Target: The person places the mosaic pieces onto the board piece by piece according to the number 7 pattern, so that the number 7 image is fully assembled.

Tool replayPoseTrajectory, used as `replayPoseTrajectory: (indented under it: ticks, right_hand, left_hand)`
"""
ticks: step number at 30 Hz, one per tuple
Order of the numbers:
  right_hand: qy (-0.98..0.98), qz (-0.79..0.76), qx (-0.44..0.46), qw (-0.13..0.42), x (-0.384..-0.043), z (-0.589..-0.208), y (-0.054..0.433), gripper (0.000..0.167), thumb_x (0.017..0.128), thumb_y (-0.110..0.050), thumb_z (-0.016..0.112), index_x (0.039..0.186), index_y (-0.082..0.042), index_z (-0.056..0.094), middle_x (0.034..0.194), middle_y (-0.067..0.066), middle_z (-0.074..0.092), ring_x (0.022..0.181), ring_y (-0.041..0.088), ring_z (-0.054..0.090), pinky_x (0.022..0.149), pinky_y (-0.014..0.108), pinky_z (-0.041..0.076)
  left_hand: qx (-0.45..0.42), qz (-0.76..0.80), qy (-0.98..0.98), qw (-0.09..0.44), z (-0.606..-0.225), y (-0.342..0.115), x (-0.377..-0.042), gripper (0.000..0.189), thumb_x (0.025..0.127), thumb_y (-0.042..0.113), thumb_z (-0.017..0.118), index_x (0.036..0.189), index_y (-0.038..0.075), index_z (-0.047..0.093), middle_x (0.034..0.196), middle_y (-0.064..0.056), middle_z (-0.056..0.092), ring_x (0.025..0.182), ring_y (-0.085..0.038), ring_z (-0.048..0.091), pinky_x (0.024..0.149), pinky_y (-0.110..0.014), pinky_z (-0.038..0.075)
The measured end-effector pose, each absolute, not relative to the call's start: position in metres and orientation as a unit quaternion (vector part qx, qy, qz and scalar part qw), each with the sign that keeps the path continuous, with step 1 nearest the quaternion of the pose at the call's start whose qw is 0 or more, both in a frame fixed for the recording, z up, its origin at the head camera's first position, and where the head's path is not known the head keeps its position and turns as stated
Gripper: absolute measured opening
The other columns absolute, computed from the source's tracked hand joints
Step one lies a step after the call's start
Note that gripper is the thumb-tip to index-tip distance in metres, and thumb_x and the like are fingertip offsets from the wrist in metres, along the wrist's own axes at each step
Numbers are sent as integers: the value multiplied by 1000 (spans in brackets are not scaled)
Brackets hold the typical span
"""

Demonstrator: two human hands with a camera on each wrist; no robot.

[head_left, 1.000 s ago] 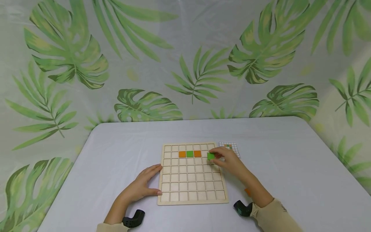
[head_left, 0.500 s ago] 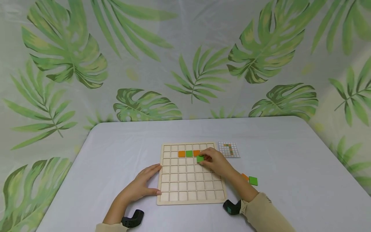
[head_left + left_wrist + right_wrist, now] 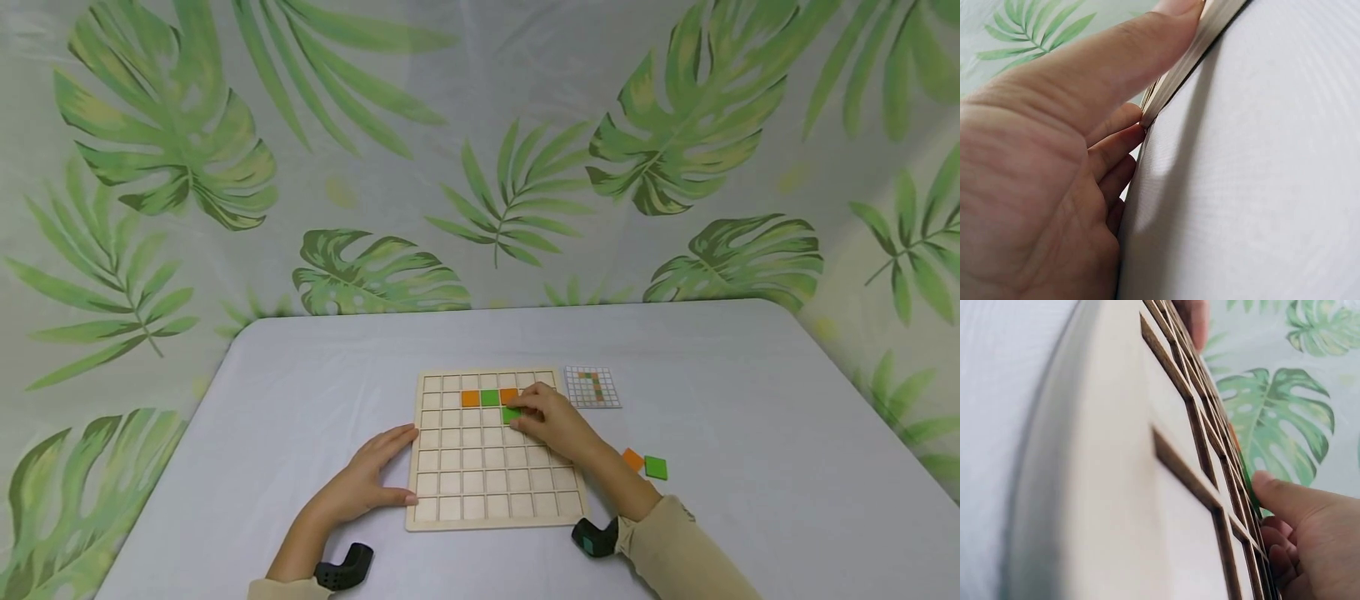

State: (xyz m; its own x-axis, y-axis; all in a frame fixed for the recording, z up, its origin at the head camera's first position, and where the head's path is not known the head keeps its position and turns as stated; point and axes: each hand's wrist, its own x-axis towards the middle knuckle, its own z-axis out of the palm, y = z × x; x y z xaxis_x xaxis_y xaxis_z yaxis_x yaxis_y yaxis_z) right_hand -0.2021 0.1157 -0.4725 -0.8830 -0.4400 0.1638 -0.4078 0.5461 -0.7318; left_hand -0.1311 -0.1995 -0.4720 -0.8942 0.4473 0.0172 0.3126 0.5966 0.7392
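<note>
On white-covered table (image 3: 735,367), lying flat: wooden grid board (image 3: 497,459). At board's left edge, touching with fingertips, thumb spread wide: left hand (image 3: 363,479). Over board's upper half, pinching green tile (image 3: 510,414) between thumb and finger: right hand (image 3: 553,419). Green tile: sitting at cell just below right-hand orange tile (image 3: 507,396) of three-tile row (image 3: 490,397). Beyond board's right edge, lying: patterned card (image 3: 592,387), loose orange tile (image 3: 633,459), loose green tile (image 3: 656,468).
</note>
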Motion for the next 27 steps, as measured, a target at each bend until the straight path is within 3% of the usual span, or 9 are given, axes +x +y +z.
replayPoseTrajectory:
  ticks: [7,13,18,27]
  right_hand:
    - [881,-403,-249,17,-202,-471,116,27,82,-18,66,108,-10,65,100,-1,53,80,11,47,66,25,44]
    - [878,-413,-240,25,-193,-451,128,40,82,-25,65,118,-8,58,108,5,55,92,17,51,78,33,45]
    - [876,-421,-237,0,-183,-435,152,48,81,-29,66,122,-8,54,114,9,54,100,27,51,82,42,44]
    - [889,-385,-248,-30,-163,-431,210,47,79,-25,67,121,-7,55,119,3,53,99,28,52,80,44,45]
  left_hand:
    - [209,394,891,86,-471,-199,-131,92,64,43,76,139,9,36,143,-7,29,131,-33,19,100,-56,17]
    - [214,398,888,85,-472,-199,-131,91,64,42,77,138,9,35,143,-8,28,130,-34,19,100,-56,17]
    - [213,394,890,83,-472,-200,-131,91,64,42,77,138,9,36,143,-8,29,130,-34,19,100,-56,17]
    - [211,396,889,84,-472,-200,-131,91,63,41,77,138,9,36,143,-7,29,130,-33,19,100,-55,17]
